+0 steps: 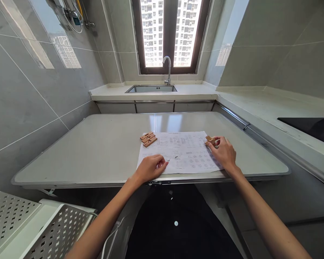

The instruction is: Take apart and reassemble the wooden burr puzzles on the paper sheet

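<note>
A printed paper sheet [178, 144] with small diagrams lies on the white table near its front edge. My left hand [151, 167] rests over the sheet's lower left part, its fingers curled in. Whatever those fingers may hold is hidden or too small to name. Just beyond their tips are tiny dark bits [176, 157] on the paper. At the sheet's right edge, my right hand [224, 151] is closed, thumb and fingers gripping light-brown wooden pieces [209, 139]. Several flat slotted wooden pieces [149, 139] lie side by side at the sheet's upper left corner.
The white folding table [97, 151] spans the space before me. Behind it are a counter with a sink [151, 89] and a tap [168, 70], under a window. A metal rail [280, 151] runs along the right. A perforated white chair [62, 230] stands at lower left.
</note>
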Tool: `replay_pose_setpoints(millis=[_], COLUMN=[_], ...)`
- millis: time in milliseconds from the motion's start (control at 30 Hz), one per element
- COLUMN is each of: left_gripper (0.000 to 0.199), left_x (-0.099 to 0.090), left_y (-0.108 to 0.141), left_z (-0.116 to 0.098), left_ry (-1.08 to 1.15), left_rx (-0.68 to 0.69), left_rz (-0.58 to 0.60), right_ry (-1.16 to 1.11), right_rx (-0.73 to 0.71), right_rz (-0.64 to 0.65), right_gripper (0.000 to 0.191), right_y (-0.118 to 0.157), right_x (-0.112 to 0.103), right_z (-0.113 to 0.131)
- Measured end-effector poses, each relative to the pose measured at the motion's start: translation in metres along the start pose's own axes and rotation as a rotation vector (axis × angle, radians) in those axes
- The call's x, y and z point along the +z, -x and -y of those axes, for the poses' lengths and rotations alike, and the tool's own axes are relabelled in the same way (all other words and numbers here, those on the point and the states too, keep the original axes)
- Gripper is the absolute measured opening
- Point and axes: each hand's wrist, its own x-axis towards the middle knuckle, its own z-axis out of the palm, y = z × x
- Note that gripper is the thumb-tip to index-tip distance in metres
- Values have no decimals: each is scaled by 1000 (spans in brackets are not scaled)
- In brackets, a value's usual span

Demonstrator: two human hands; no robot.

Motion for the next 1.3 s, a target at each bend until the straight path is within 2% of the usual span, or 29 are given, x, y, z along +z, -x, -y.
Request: replay_pose_setpoints(millis=[133, 267, 333, 433, 567, 667, 800, 900, 1033, 1167, 1300], left_gripper=[31, 31, 32, 35, 32, 34, 57, 65, 57, 53, 56], left_x=[4, 5, 4, 3, 0, -2, -6, -8, -8, -8, -10], left_y=[6, 8, 9, 9, 8, 7, 6, 6, 8, 10, 12], left_z=[-6, -8, -9, -9, -10, -11, -9, -7, -4, -3, -3], left_ry=[74, 93, 112, 176, 298, 387, 512, 590, 641, 616, 602], left_rx=[-17, -39, -51, -98, -201, -246, -218, -207, -209, -190, -165], left_rz=[8, 7, 10, -2, -78, -124, -121, -82, -105, -177, -186], right_ry=[62, 71, 3, -278, -719, -981, -1174, -1285, -1397, -1440, -1401], right_rx=[61, 60, 41, 18, -17, -53, -101, -78, -32, -3, -10], right_rz=[59, 22, -12, 11, 142, 337, 556, 629, 703, 819, 1054], right_gripper=[35, 35, 37, 46, 53, 51, 44, 42, 41, 39, 40], right_y=[3, 0, -1, 3, 26, 49, 72, 82, 89, 88, 80], right_x=[3, 3, 2, -1, 0, 3, 2, 1, 1, -1, -6], right_z=[-1, -2, -1, 12, 48, 83, 125, 148, 162, 161, 152])
